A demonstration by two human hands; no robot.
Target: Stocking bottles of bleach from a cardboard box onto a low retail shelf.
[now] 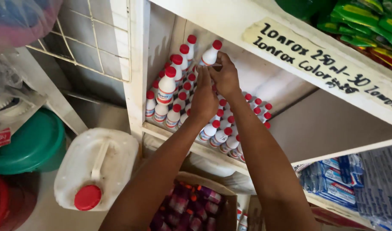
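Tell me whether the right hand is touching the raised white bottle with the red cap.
Touching. The head view shows the right hand with its fingers closed on the base of the raised bottle; no gap shows between them.

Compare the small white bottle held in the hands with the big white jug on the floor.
The small white red-capped bottle is slim and held aloft by both hands; the large white plastic jug is squat, has a moulded handle and rests untouched below the shelf. Both are white with red caps.
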